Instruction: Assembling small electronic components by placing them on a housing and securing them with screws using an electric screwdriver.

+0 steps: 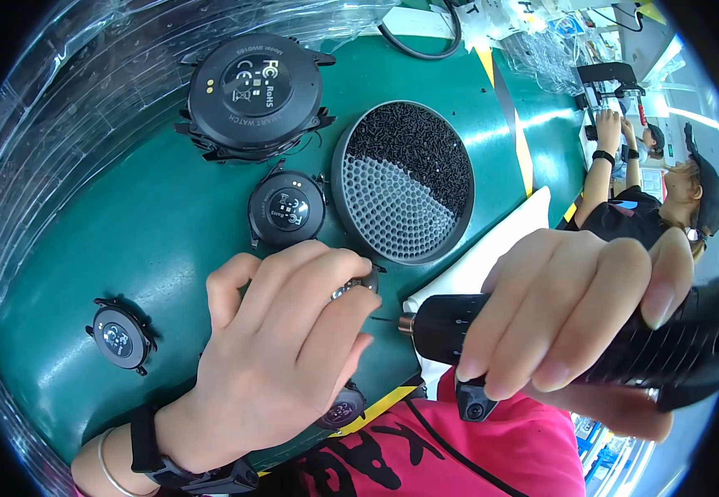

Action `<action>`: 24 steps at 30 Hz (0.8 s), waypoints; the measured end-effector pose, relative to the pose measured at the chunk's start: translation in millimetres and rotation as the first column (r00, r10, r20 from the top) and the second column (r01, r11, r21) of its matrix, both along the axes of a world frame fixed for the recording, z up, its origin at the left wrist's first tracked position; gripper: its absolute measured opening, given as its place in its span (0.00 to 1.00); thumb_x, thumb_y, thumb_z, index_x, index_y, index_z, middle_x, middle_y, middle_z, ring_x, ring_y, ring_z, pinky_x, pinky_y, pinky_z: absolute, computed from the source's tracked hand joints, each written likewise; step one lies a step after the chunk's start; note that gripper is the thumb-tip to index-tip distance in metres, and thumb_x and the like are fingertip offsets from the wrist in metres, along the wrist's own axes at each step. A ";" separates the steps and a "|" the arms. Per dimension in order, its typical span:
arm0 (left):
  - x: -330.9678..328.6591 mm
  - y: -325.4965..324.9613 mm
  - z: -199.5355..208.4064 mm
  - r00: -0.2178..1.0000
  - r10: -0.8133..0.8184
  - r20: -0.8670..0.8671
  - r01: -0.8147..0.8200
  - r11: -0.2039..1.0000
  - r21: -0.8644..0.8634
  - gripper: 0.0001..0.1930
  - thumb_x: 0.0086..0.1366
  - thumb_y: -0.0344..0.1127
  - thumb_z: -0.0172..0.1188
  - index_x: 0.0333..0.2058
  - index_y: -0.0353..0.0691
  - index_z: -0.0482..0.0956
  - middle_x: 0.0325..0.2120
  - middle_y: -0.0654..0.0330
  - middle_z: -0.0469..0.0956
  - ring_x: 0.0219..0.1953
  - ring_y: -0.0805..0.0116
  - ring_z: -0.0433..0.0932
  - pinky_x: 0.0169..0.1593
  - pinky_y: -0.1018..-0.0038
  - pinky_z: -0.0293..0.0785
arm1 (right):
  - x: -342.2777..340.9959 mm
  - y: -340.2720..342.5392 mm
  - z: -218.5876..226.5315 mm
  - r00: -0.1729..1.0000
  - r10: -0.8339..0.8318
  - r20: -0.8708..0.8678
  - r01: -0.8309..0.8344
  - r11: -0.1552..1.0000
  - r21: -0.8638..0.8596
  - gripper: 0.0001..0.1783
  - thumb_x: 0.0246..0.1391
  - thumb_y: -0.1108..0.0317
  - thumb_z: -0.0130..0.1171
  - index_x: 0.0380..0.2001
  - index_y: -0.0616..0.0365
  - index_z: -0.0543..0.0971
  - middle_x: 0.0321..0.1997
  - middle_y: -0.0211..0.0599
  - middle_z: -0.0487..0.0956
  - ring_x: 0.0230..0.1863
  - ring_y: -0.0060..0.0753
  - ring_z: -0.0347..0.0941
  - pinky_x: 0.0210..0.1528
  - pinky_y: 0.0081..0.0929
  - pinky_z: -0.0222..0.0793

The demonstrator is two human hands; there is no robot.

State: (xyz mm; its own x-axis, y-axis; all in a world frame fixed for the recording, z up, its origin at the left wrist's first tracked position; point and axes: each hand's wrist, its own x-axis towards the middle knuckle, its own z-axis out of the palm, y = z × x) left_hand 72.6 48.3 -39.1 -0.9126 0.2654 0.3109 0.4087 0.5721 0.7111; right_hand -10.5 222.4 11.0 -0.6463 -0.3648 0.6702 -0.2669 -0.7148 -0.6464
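Over a green workbench [173,257], a person's right hand [570,311] grips a black electric screwdriver [442,327], the left hand [281,331] a partly hidden watch case [367,282].
The screwdriver, likely the heaviest item held, is stiff and best grasped around its barrel, as the right hand's curled fingers do; its bit points toward the left hand, though contact cannot be told. A smartwatch case stack [252,95] stands beyond, beside a round screw tray [388,207]; a single smartwatch case [286,209] lies nearby. The watch case, pinched in the left fingertips just below the tray, looks light, rigid and slippery, its glossy face perhaps scratchable; the rim offers the safer hold. Tiny black screws [417,137] heap in the tray, probably fiddly to pick up.
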 end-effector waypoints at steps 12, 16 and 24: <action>0.9 0.2 -5.6 0.997 -0.003 -0.080 -0.005 0.996 -0.091 0.12 0.53 0.28 0.64 0.37 0.34 0.80 0.45 0.56 0.76 0.50 0.57 0.75 0.52 0.60 0.67 | 7.8 1.4 2.9 0.996 0.062 -0.063 -0.052 0.987 0.154 0.17 0.63 0.62 0.51 0.44 0.61 0.58 0.29 0.57 0.75 0.14 0.44 0.71 0.13 0.35 0.73; 1.0 1.7 -6.9 0.997 0.011 -0.070 -0.014 0.999 -0.046 0.17 0.47 0.26 0.69 0.38 0.38 0.79 0.46 0.57 0.78 0.49 0.55 0.76 0.50 0.59 0.67 | 8.3 2.9 3.8 0.993 0.082 -0.082 -0.064 0.977 0.206 0.15 0.64 0.64 0.49 0.44 0.60 0.58 0.29 0.60 0.75 0.14 0.47 0.70 0.14 0.38 0.72; 0.3 4.1 -7.4 0.997 0.024 -0.073 -0.023 1.000 0.011 0.17 0.46 0.25 0.68 0.39 0.36 0.80 0.46 0.56 0.77 0.48 0.55 0.76 0.48 0.60 0.70 | 8.8 5.6 8.3 0.984 0.149 -0.094 -0.112 0.943 0.315 0.09 0.66 0.68 0.43 0.44 0.58 0.58 0.31 0.66 0.75 0.15 0.53 0.68 0.16 0.44 0.70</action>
State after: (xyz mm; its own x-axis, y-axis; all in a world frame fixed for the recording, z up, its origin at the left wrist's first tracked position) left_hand 72.8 52.4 -46.5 -0.8932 0.2411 0.3795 0.4465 0.5752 0.6854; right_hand -1.8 227.9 19.3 -0.5043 -0.6405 0.5792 -0.2700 -0.5202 -0.8103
